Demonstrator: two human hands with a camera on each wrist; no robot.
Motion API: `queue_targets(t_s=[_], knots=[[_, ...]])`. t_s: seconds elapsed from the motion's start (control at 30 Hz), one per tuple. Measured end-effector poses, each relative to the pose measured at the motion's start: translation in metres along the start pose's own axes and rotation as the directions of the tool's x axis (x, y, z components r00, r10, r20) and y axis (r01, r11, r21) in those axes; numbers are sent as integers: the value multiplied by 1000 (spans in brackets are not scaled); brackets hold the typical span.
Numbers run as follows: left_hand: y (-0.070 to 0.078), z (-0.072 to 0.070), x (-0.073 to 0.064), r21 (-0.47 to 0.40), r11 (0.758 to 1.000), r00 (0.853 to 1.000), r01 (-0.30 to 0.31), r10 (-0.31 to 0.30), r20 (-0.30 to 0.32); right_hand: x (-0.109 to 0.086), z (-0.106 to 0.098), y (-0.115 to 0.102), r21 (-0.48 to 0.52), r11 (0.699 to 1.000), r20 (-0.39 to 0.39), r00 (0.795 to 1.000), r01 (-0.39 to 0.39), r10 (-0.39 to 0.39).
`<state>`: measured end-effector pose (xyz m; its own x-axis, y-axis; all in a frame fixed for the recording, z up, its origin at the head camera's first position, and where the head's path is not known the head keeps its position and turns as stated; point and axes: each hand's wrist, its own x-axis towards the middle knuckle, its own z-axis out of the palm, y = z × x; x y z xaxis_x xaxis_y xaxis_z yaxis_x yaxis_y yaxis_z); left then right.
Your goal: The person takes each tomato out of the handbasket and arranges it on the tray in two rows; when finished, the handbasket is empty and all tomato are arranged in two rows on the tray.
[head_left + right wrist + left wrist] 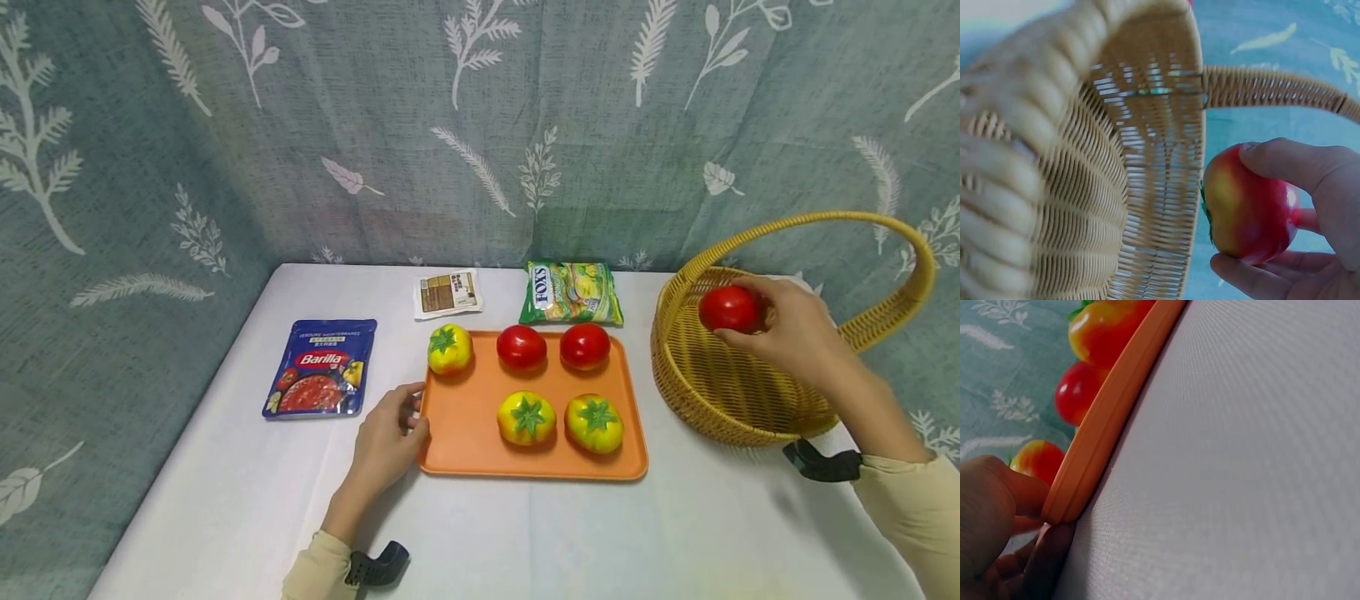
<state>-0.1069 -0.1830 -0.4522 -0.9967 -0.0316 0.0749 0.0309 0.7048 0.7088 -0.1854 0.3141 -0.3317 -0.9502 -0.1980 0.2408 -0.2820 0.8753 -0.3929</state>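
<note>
In the head view my right hand [795, 329] grips a red tomato [729, 309] above the wicker basket [738, 429]. The right wrist view shows the thumb on one side of this tomato [1247, 206] and fingers under the other, its yellowish leafy end facing the basket. My left hand [388, 442] holds the left edge of the orange tray [457, 425], with thumb and fingers at its rim [1079, 487] in the left wrist view. On the tray lie two red tomatoes [522, 348] and several yellow ones with green leaves [527, 417].
A blue Barilla pouch [321, 368] lies left of the tray. Behind the tray are a small white-and-brown packet [448, 293] and a green Fox's candy bag [572, 292]. The basket's tall handle [817, 218] arches over its opening. Patterned cloth hangs behind the white table.
</note>
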Motion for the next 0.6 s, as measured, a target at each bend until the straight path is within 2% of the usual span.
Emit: queue_targets(t_s=[0.3,0.6], knots=[[-1,1,-1,-2,1000,1000,-4,4,4,-27,3,-15,61,997,-130,990,54,-45],[-1,1,0,-3,1000,1000,-4,4,4,-48,8,-33,93,988,-241,965,127,-102]])
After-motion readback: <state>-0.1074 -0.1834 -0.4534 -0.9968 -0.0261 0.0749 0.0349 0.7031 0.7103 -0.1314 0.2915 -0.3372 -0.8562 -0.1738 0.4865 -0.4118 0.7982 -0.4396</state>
